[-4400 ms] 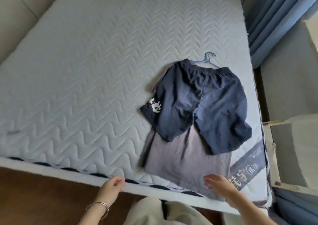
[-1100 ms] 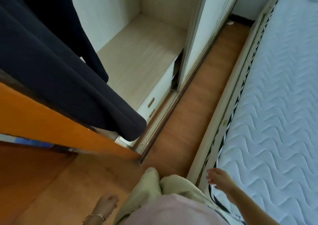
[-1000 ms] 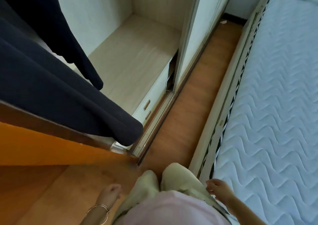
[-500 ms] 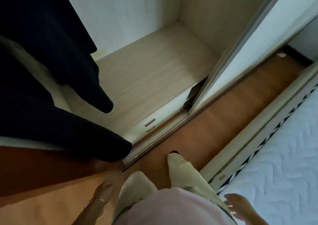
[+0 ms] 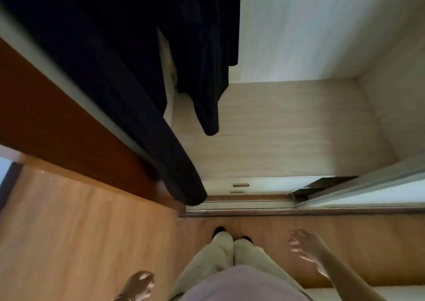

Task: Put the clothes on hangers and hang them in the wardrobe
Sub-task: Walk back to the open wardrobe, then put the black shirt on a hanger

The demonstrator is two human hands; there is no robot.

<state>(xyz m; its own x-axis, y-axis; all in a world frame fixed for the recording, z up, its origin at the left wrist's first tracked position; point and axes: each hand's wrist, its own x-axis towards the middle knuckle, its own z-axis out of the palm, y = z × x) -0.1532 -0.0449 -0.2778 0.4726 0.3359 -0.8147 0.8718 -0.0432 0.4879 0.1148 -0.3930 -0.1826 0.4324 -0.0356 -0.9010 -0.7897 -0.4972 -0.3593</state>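
1. Dark clothes (image 5: 119,70) hang at the wardrobe's (image 5: 287,128) left side; they look soft, light and limp.
2. Best gripped at the hanger hook, which is hidden here.
3. Left hand (image 5: 140,284) is loosely curled, right hand (image 5: 305,250) spread; both are empty.

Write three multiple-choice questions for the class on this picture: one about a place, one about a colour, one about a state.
1. Where do the dark clothes hang?
A. On the left side of the wardrobe
B. On its right side
C. Flat on the floor

2. What colour are the person's trousers?
A. Black
B. Cream
C. Red

3. What does the right hand hold?
A. A hanger
B. A shirt
C. Nothing

Answers:
1 A, the clothes fill the wardrobe's left side.
2 B, both trouser legs are pale cream.
3 C, the fingers are spread with nothing in them.
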